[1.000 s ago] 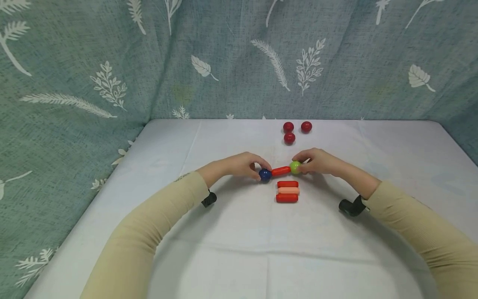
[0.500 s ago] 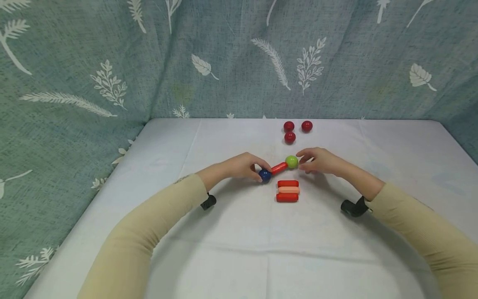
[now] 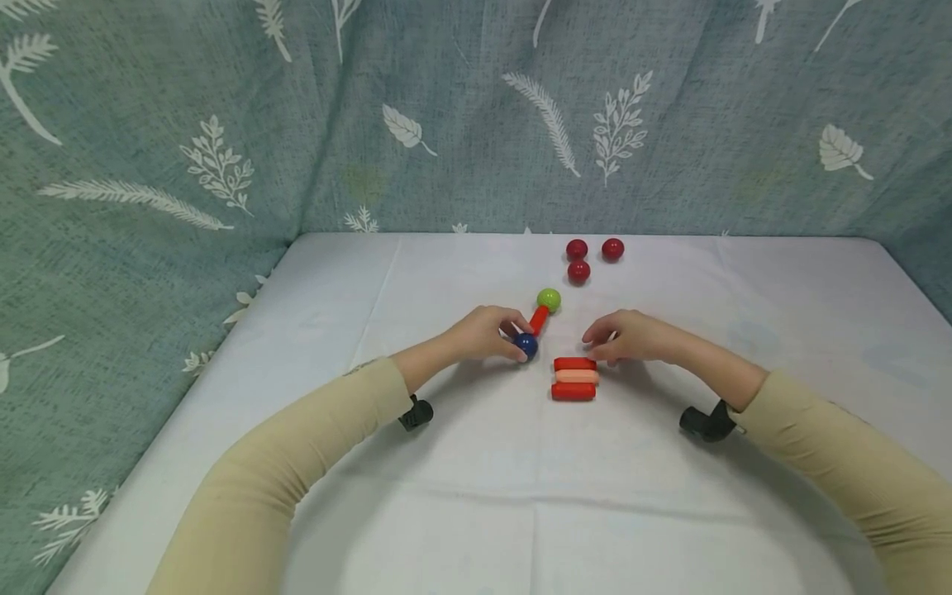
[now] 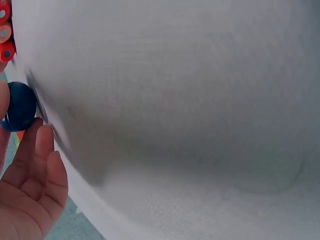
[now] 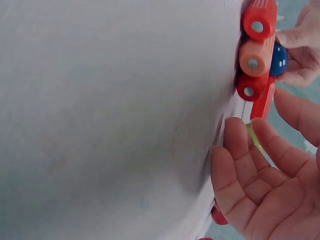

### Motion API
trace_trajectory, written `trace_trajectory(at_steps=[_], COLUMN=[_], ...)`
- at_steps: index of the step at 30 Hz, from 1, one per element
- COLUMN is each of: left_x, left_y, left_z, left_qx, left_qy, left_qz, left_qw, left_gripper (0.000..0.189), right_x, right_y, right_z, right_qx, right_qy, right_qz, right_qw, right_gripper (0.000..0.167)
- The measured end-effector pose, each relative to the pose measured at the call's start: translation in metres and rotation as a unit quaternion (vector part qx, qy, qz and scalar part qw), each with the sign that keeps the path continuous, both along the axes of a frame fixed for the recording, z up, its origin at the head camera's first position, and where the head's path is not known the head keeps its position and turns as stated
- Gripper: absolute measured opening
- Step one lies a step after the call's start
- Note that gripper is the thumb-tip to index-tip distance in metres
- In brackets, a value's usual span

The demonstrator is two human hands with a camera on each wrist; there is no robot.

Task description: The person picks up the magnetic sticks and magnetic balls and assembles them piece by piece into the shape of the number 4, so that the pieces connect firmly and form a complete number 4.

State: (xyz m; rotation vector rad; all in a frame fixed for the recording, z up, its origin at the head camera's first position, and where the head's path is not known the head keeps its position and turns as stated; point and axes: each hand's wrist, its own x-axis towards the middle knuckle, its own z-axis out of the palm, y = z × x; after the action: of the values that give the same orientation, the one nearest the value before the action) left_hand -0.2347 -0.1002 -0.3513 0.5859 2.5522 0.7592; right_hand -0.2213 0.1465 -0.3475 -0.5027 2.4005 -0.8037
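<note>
My left hand (image 3: pixel 483 333) pinches a blue ball (image 3: pixel 526 346) between thumb and fingers, low over the white tabletop. From the ball a red stick (image 3: pixel 539 319) runs away from me, with a lime-green ball (image 3: pixel 549 299) at its far end. My right hand (image 3: pixel 632 335) has relaxed fingers with nothing between them, close to the right end of a row of sticks. The row holds a far red stick (image 3: pixel 575 364), a pale orange stick (image 3: pixel 576 377) and a near red stick (image 3: pixel 573 392), side by side. Silvery discs show on their ends in the right wrist view.
Three dark red balls lie at the back of the table (image 3: pixel 446 512), among them a front ball (image 3: pixel 578 272) and a right ball (image 3: pixel 613 249). A patterned green-blue curtain (image 3: pixel 461 124) hangs behind and at the left.
The right hand has let go of the green ball and moved nearer the stick row. The red stick and green ball have swung leftward and away, around the blue ball held in the left hand.
</note>
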Motion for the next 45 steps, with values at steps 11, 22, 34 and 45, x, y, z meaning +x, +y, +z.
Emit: trace_trajectory(at_steps=[11,22,34,45], left_x=[0.003,0.005,0.005,0.005], left_y=[-0.004,0.007,0.013,0.018], left_z=[0.001,-0.001,-0.005,-0.005], left_qx=[0.013,0.029,0.031,0.039], left_qy=[-0.016,-0.010,-0.009,0.002], left_qz=[0.003,-0.006,0.008,0.004], left_qw=[0.9998,0.9995,0.9994,0.9992], left_gripper=[0.038,0.037,0.036,0.033], right_x=[0.005,0.006,0.004,-0.002], right_y=[-0.009,-0.013,-0.011,-0.005], right_z=[-0.004,-0.004,-0.005,0.000], right_qx=[0.003,0.025,0.029,0.015], right_qy=[0.008,0.021,0.031,0.018], right_qz=[0.023,0.032,0.033,-0.001], right_qw=[0.9997,0.9990,0.9986,0.9997], right_gripper=[0.030,0.027,0.024,0.022])
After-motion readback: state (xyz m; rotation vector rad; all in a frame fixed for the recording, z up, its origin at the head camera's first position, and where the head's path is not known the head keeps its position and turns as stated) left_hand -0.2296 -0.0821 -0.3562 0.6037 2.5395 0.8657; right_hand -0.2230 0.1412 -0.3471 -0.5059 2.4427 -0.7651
